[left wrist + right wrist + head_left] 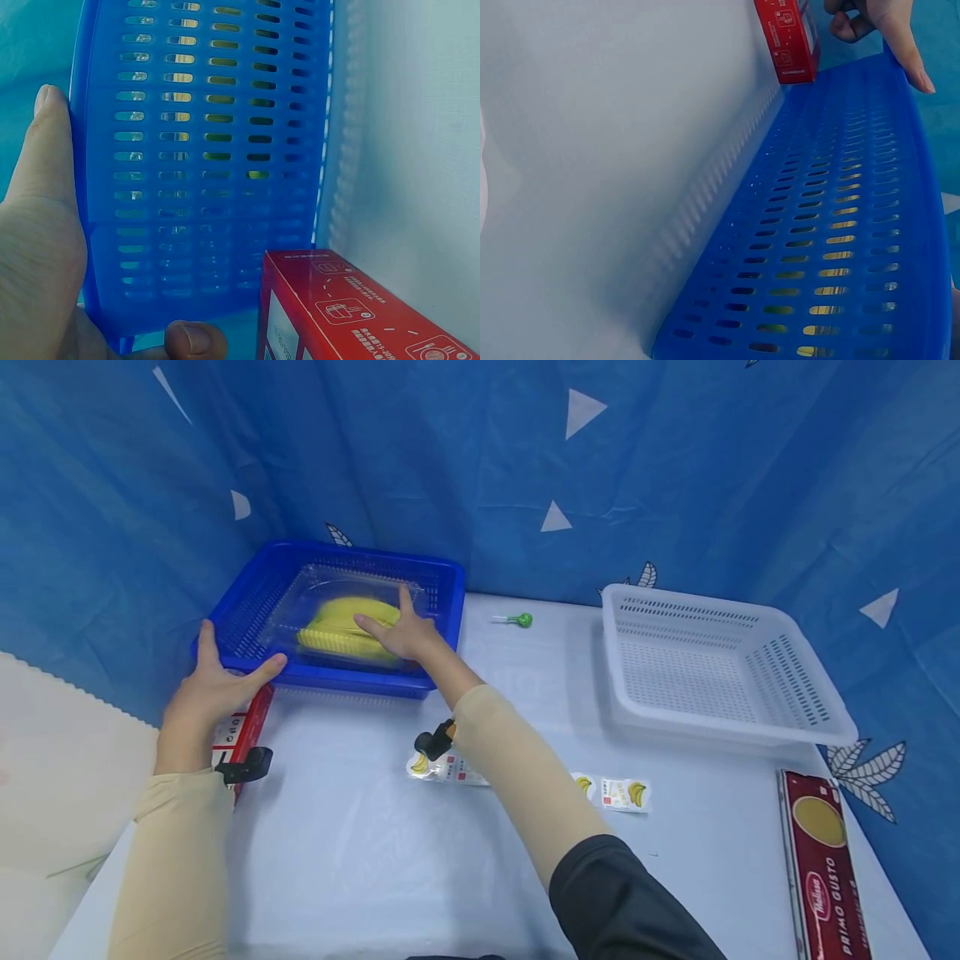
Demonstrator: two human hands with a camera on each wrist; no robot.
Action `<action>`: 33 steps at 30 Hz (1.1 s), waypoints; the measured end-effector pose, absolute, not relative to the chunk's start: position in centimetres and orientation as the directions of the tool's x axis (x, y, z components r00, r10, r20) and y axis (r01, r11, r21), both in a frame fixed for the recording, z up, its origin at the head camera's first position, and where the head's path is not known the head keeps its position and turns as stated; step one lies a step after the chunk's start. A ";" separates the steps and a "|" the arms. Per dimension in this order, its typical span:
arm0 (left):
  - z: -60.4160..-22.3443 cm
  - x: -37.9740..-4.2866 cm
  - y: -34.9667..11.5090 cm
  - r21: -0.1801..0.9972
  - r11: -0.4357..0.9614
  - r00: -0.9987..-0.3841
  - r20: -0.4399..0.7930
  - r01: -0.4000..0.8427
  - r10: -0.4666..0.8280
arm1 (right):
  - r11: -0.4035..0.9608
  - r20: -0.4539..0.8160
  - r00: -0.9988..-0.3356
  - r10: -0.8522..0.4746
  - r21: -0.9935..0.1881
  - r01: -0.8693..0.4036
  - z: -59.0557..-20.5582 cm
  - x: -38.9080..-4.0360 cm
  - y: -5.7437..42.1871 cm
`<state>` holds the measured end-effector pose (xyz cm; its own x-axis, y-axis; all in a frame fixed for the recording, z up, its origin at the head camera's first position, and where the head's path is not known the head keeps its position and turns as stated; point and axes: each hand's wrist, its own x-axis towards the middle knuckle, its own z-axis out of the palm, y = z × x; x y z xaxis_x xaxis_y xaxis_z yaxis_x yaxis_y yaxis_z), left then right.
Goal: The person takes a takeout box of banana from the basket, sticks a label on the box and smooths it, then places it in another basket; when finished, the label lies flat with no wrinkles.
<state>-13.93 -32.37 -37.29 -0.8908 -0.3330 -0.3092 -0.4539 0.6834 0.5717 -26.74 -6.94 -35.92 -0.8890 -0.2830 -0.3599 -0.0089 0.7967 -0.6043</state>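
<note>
Blue slotted plastic basket with a raised rim (322, 675) sits at the far left of the white tabletop (345, 877). Inside: clear plastic lidded container (296, 589) with yellow bananas (348, 610) in it; whether its base lies flat cannot be told.

Step, as judged: settling the container in the basket. Best done with light, even pressure near the container's edges, since thin plastic would likely dent under a hard push. Brace the basket so it does not slide toward the red printed carton (791, 45) by its near left corner.

Pose: left hand (213, 685) spread at that corner, thumb along the rim, no firm grip evident. Right hand (408, 631) reaches across, thumb and forefinger spread over the container's right part; remaining fingers hidden.
</note>
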 end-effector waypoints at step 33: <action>-37.4 -13.8 -32.3 0.584 0.672 -0.890 -0.309 -0.456 -0.335 | 0.694 -0.300 -0.901 -0.313 -0.720 -0.001 -36.9 -26.8 -6.6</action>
